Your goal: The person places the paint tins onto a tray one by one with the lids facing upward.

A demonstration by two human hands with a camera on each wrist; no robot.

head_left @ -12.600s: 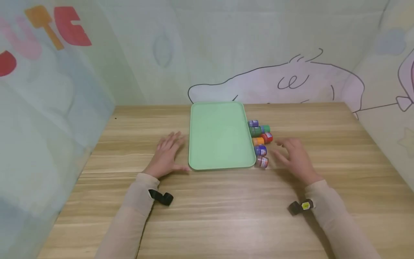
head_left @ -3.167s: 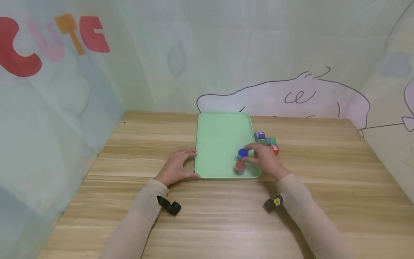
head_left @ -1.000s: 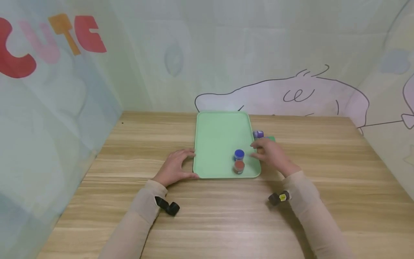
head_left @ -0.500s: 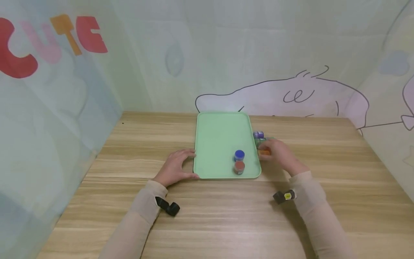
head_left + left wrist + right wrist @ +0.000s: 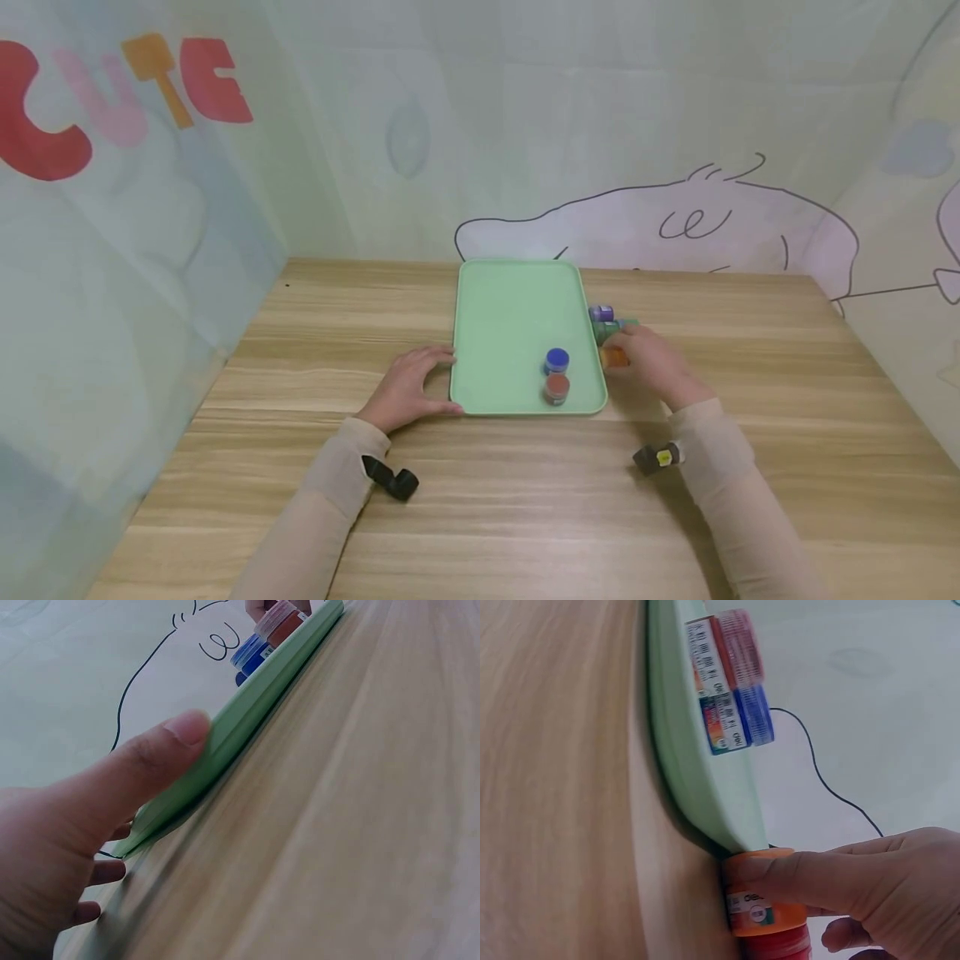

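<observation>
My right hand pinches a small orange paint jar, which lies on its side against the tray's right edge. The thumb lies across that jar in the right wrist view, with a red jar just beyond it. At the left edge of the light green tray, my left hand touches the rim with spread fingers and a straight thumb. Upright on the tray, near its front right corner, stand a blue-lidded jar and a brown-lidded jar, close together.
Right of the tray lie a purple jar and a dark green jar; a lighter green one shows partly behind my right hand. The wooden table ends at a wall hanging printed with cartoons.
The brown and blue jars have gone from beside the tray onto it. My right hand has left the blue jar and moved right to the orange one. The left hand has come to the tray.
</observation>
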